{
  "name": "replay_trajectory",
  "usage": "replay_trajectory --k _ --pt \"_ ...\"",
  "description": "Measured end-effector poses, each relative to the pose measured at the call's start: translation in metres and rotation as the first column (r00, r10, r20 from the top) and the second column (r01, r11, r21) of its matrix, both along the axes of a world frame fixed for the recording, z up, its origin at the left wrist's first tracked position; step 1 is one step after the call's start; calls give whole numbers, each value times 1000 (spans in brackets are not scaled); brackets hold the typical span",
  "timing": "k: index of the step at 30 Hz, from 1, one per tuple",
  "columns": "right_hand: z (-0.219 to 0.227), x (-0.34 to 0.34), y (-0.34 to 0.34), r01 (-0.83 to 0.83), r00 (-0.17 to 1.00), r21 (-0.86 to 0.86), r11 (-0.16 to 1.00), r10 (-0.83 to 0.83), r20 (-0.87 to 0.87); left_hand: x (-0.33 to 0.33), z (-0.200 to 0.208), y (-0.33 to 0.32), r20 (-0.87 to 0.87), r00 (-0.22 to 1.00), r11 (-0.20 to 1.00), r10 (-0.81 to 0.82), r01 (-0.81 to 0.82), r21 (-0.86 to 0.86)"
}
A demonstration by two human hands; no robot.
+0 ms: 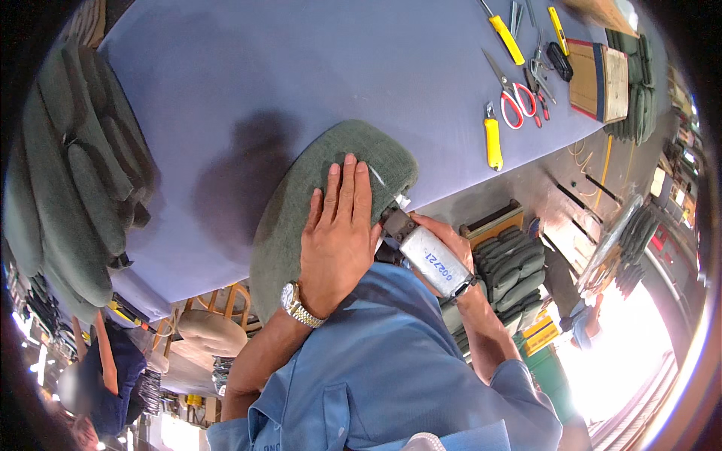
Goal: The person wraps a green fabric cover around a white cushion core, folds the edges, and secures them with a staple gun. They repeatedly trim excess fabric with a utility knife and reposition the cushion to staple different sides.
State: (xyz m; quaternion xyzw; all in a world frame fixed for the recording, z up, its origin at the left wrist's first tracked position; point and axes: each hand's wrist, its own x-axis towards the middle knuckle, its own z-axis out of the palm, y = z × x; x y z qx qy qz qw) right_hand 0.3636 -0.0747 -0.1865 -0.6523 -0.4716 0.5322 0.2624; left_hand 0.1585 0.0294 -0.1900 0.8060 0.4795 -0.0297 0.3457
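Note:
My left hand [336, 233] lies flat on a dark green fabric-covered cushion [282, 240], its fingers stretched out together toward the far side. The cushion rests at the near edge of the blue-grey table, partly over it. In my right hand [450, 239] is a staple gun [435, 259] with a whitish body and a dark metal head. Its head is close against the cushion's right edge, beside a small white piece [402, 201]; whether it touches the cushion I cannot tell. My right fingers are partly hidden behind the gun.
Scissors [512, 98], a yellow cutter [492, 143], a yellow-handled screwdriver [508, 39] and pliers [535, 94] lie at the table's far right, by a box [599, 79]. Green cushions [75, 165] are piled at left; more [510, 267] are stacked at right. Another person [113, 368] is at lower left.

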Motion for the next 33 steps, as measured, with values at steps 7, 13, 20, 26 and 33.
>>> replay_trajectory --k 7,13,20,26,33 --pt "27 -6 37 -24 1000 -63 998 25 9 1 2 2 10 1000 999 18 -18 -40" --pt "6 -8 20 -7 999 104 995 4 34 3 -4 -3 10 1000 997 19 -20 76" --pt "2 -11 3 58 995 126 990 -48 -82 2 0 -7 32 999 995 35 -38 91" --pt "-2 -7 3 13 995 151 988 3 -103 1 0 -7 23 999 997 26 -28 74" --pt "9 -7 27 -6 990 13 1000 7 -141 1 -5 -2 53 998 996 41 -45 74"
